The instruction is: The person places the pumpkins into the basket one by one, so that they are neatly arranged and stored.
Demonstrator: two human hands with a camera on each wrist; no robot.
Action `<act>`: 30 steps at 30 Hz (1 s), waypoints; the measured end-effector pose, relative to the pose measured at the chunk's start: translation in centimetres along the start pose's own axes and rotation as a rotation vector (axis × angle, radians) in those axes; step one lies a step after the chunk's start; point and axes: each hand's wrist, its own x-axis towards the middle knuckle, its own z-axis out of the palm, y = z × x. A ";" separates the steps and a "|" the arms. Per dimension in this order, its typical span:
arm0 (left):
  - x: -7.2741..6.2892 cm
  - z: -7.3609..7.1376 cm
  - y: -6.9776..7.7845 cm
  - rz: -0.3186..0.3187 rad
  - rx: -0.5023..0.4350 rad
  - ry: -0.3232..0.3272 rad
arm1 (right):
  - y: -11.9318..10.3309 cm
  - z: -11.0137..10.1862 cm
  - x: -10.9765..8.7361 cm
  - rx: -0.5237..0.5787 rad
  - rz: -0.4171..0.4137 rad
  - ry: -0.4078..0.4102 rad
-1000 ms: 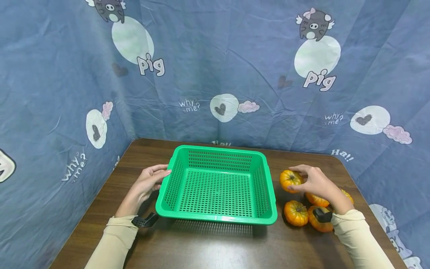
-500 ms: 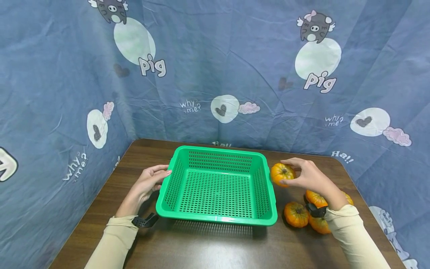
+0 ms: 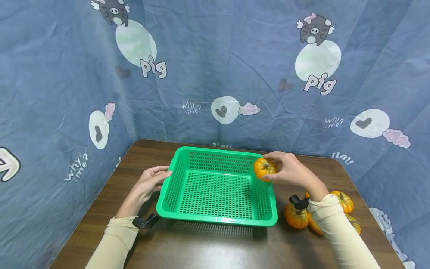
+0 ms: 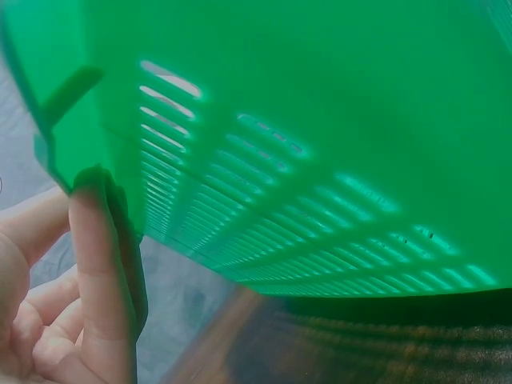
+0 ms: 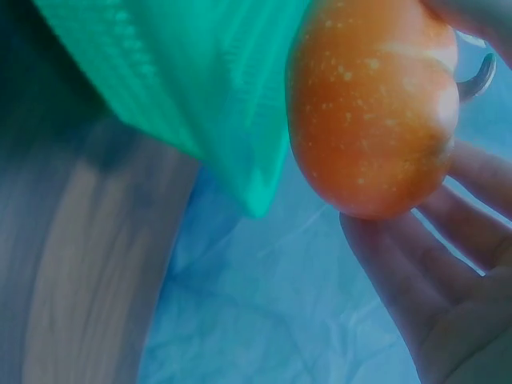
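Observation:
A green plastic basket [image 3: 218,219] with slotted walls and floor stands on the table. My left hand [image 3: 152,182] grips its left rim, thumb on the rim and fingers on the outer side; the left wrist view shows the fingers [image 4: 100,272] right at the basket's edge. My right hand [image 3: 289,169] holds a small orange pumpkin [image 3: 264,169] between thumb and fingers, over the basket's right rim. Close up in the right wrist view, the pumpkin [image 5: 372,112] shows a speckled skin and a curved stem beside the basket's corner [image 5: 248,176].
Several more small pumpkins lie on the brown table [image 3: 215,246] right of the basket, among them one pumpkin [image 3: 296,216] near the basket and another pumpkin [image 3: 343,201] farther right. My right forearm partly covers them. A blue printed cloth [image 3: 188,74] hangs behind the table.
My right hand has carried the pumpkin leftward from beside the other pumpkins to over the basket's right rim. The left hand and basket have stayed in place.

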 end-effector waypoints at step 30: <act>-0.1 0.0 -0.1 0.009 0.039 0.012 | -4.4 4.9 6.5 0.049 -0.057 -0.160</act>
